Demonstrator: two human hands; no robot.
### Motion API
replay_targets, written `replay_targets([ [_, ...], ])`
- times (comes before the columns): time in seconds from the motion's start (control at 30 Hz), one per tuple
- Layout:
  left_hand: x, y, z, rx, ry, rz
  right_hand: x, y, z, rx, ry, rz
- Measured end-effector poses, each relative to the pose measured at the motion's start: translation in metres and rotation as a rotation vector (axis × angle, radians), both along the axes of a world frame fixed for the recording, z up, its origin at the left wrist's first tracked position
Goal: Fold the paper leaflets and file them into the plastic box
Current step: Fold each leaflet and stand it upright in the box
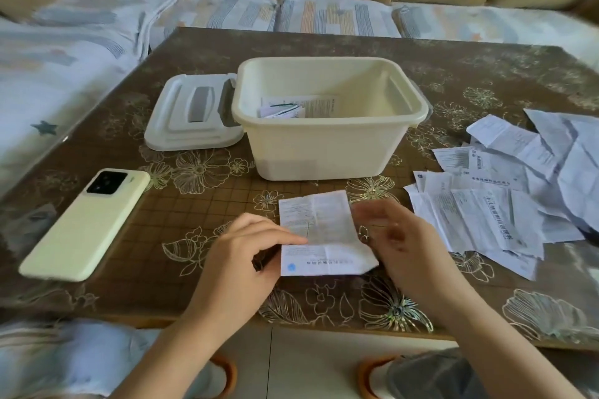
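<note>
Left hand (246,252) presses a forefinger onto the leaflet (321,220), while the blurred right hand (398,236), fingers loosely straight, is at the leaflet's right edge.

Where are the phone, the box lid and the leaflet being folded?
phone (85,225), head view, middle of its pale back.
lid (201,104), head view, on its grey handle.
leaflet (319,220), head view, on the upper flap, above the fingers.
</note>
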State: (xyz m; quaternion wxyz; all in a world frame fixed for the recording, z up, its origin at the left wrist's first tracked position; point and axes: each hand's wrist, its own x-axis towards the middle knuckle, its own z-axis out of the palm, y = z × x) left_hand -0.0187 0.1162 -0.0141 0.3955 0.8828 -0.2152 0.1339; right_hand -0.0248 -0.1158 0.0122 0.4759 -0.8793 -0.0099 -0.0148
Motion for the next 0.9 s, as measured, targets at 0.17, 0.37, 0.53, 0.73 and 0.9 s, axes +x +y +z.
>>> replay_targets([
  [0.17, -0.008, -0.004, -0.004, -0.024, 0.093, 0.099, -0.019, -0.007, -0.005, -0.327, -0.173, 0.177],
  [0.37, -0.009, -0.015, 0.000, 0.044, 0.073, 0.232, -0.015, 0.006, -0.015, -0.223, -0.149, -0.070],
  [0.53, -0.005, -0.022, -0.004, 0.183, -0.029, 0.293, -0.009, 0.017, -0.014, -0.361, -0.118, -0.121],
  [0.73, -0.009, -0.024, -0.012, 0.110, -0.023, 0.336, -0.010, 0.026, -0.010, -0.525, -0.073, -0.158],
  [0.9, -0.008, -0.025, -0.013, 0.205, -0.096, 0.242, -0.011, 0.034, -0.006, -0.539, 0.010, -0.205],
])
